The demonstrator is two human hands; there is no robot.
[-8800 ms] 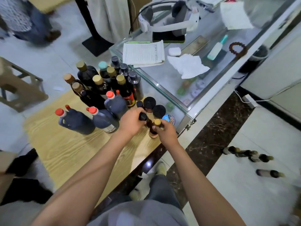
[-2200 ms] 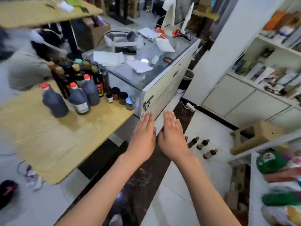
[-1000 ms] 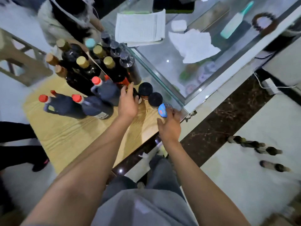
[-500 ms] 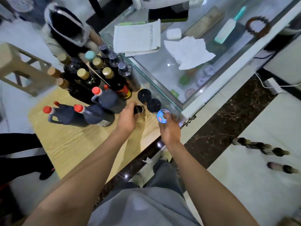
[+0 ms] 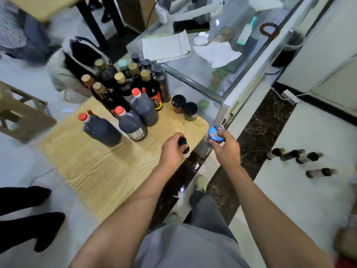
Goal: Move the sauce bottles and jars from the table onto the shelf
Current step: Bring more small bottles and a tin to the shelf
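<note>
While your left hand (image 5: 172, 151) grips a small dark bottle (image 5: 183, 145) and your right hand (image 5: 227, 149) pinches a blue-lidded jar (image 5: 216, 133) at centre frame, both lifted off the table (image 5: 100, 171), you likely turn next toward the unseen shelf.

I am seeing a glass display case (image 5: 228, 88) carrying a ruled notepad (image 5: 166, 46), a crumpled white tissue (image 5: 216, 53), a teal-capped tube (image 5: 246, 31) and a bead bracelet (image 5: 269, 29), while a beige stool (image 5: 21, 115) is standing on the pale floor at left.
</note>
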